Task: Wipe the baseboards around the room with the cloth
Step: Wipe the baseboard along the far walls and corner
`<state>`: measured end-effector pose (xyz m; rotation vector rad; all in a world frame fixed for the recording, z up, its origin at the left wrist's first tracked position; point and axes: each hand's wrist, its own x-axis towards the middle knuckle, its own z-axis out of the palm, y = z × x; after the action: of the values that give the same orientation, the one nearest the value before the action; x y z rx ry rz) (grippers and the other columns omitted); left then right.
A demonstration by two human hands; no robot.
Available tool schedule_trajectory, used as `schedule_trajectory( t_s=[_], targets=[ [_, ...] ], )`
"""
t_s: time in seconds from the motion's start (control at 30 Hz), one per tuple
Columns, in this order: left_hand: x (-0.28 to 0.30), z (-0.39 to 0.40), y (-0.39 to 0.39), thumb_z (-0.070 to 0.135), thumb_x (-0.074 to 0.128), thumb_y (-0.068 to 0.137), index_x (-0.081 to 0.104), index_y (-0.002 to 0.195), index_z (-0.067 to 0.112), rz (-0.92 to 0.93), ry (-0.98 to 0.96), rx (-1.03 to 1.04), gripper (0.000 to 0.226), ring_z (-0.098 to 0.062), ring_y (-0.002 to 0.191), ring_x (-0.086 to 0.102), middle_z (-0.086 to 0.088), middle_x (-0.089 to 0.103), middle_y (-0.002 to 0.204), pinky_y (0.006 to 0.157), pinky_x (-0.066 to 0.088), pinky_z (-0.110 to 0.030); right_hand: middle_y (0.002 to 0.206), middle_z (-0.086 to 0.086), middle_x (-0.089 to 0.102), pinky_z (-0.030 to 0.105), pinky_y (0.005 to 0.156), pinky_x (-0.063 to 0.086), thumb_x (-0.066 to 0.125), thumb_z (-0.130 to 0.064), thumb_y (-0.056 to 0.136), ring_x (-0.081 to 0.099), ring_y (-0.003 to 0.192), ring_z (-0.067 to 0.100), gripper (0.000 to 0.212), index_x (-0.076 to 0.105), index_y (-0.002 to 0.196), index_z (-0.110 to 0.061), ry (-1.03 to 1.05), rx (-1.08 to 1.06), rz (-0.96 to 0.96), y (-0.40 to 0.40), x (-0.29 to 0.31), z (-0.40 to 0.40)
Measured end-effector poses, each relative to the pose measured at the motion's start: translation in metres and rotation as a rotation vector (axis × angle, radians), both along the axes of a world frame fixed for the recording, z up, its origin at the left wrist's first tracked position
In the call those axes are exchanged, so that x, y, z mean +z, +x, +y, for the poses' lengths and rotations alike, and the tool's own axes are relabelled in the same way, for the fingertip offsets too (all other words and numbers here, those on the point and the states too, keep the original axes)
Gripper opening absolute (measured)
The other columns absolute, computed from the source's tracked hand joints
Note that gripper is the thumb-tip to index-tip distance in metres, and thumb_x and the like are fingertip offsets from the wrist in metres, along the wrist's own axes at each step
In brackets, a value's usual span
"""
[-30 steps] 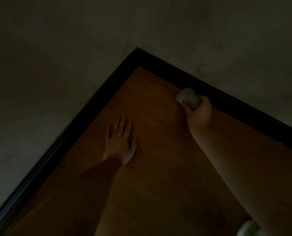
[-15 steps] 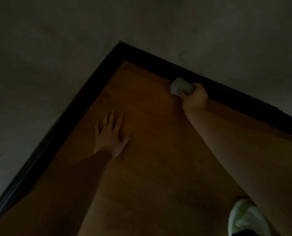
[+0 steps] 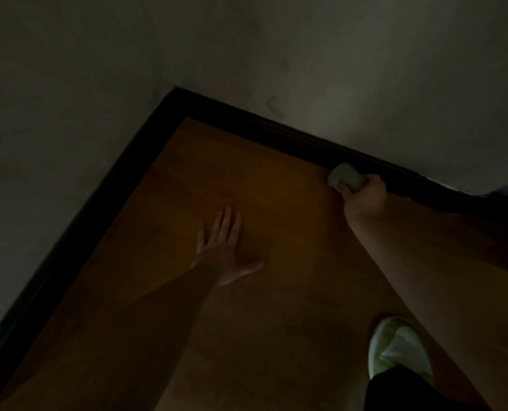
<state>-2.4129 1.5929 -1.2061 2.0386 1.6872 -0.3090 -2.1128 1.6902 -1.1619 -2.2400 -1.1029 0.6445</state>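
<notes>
Dim light falls over a corner of the room where two pale walls (image 3: 365,69) meet above an orange-brown wooden floor (image 3: 246,336), and a dark baseboard (image 3: 261,126) runs along the foot of each wall, meeting at the corner at upper left. Your right hand (image 3: 364,197) is closed round a bunched pale cloth (image 3: 346,177), fingers curled over it, and the cloth is pressed against the baseboard of the right-hand wall, well along from the corner. Your left hand (image 3: 226,247) lies flat on the floor with fingers straight and thumb spread, holding nothing; it looks to be propping you as you lean in. A light-coloured shoe (image 3: 398,351) shows at lower right beside your right forearm. You appear to be mid-stroke on this stretch of trim, so the wiping step itself is in hand, with plenty of baseboard still to cover (the whole left-wall run reaches down to the lower left edge of view). Your next move calls for keeping the cloth firmly against the trim's face and top ledge as you draw it along, then shifting your supporting palm and your feet so you can reach the following stretch without losing contact
</notes>
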Motion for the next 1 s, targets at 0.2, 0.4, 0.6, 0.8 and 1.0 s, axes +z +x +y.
schedule_trajectory(
  t_s=[0.2,0.4,0.6,0.8,1.0],
  targets=[
    [-0.003,0.001,-0.008,0.103,0.036,0.055,-0.04,0.143,0.039,-0.04,-0.02,-0.011,0.133,-0.013,0.14,-0.043,0.011,-0.05,0.149,0.113,-0.024,-0.051,0.121,0.007,0.055,0.027,0.081,0.044,0.073,-0.033,0.085,0.055,0.102,0.017,0.046,0.055,0.12,-0.01,0.076,0.171,-0.009,-0.049,0.007,0.009],
    [-0.005,0.002,-0.008,0.101,0.045,0.052,-0.041,0.143,0.039,-0.04,-0.027,-0.008,0.14,-0.007,0.128,-0.054,0.014,-0.052,0.146,0.109,-0.026,-0.049,0.118,0.011,0.056,0.029,0.087,0.046,0.075,-0.024,0.083,0.056,0.107,0.021,0.044,0.057,0.12,-0.008,0.142,0.398,0.1,-0.134,0.002,0.041],
    [-0.004,0.0,-0.007,0.103,0.04,0.051,-0.037,0.145,0.042,-0.045,0.0,0.025,0.136,-0.006,0.134,-0.048,0.015,-0.047,0.15,0.103,-0.038,-0.04,0.123,0.01,0.058,0.036,0.094,0.05,0.071,-0.03,0.087,0.058,0.11,0.023,0.047,0.055,0.127,-0.01,0.061,0.353,0.233,-0.17,-0.006,0.073],
    [-0.001,0.001,-0.007,0.103,0.041,0.051,-0.036,0.145,0.042,-0.049,-0.024,0.039,0.136,-0.007,0.134,-0.048,0.015,-0.046,0.152,0.111,-0.026,-0.047,0.122,0.013,0.057,0.031,0.092,0.047,0.069,-0.032,0.089,0.056,0.11,0.024,0.047,0.055,0.127,-0.008,0.069,0.329,0.178,-0.128,-0.005,0.068],
    [0.004,0.003,-0.007,0.103,0.04,0.051,-0.038,0.144,0.043,-0.024,-0.055,0.03,0.136,-0.008,0.134,-0.049,0.016,-0.049,0.149,0.116,-0.019,-0.05,0.121,0.012,0.056,0.029,0.088,0.044,0.068,-0.029,0.09,0.054,0.11,0.023,0.041,0.056,0.123,-0.009,0.075,0.26,0.087,-0.07,-0.008,0.042]
  ],
)
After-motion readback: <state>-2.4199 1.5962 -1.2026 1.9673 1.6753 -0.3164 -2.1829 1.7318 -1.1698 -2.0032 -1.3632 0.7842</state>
